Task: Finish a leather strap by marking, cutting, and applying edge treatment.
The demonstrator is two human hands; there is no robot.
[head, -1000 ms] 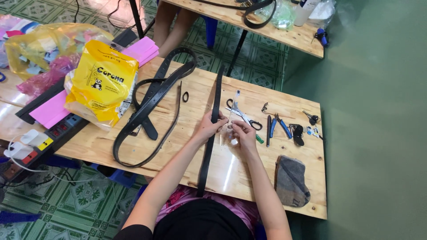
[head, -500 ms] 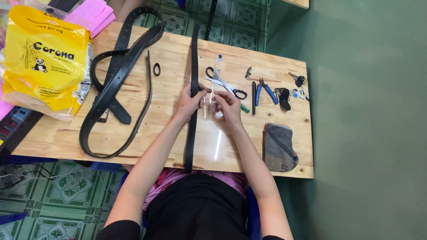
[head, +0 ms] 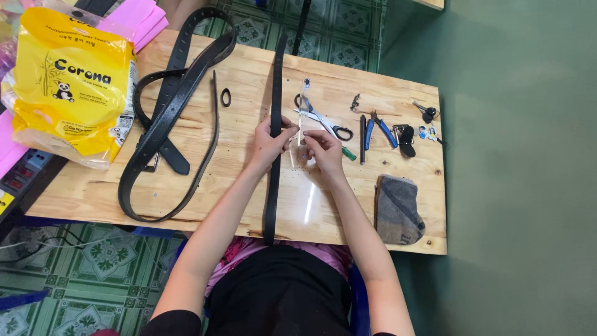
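Observation:
A long black belt strap (head: 274, 81) lies straight across the wooden table (head: 249, 205), running from the far edge to the near edge. My left hand (head: 268, 144) grips the strap at its middle, thumb stretched toward the right. Just beside it lies a clear plastic ruler (head: 309, 199), parallel to the strap. My right hand (head: 324, 149) pinches that ruler at its left edge. The fingertips of both hands nearly meet between strap and ruler.
Coiled black belts (head: 166, 118) and a small belt loop (head: 226, 97) lie to the left, next to a yellow package (head: 71, 81). On the right are scissors (head: 333, 127), a black pen (head: 362, 130), blue pliers (head: 380, 129), keys (head: 426, 112) and a grey cloth (head: 398, 208).
My head view has swung so the table now sits square and closer. Both hands stay at the same spot on the strap and ruler.

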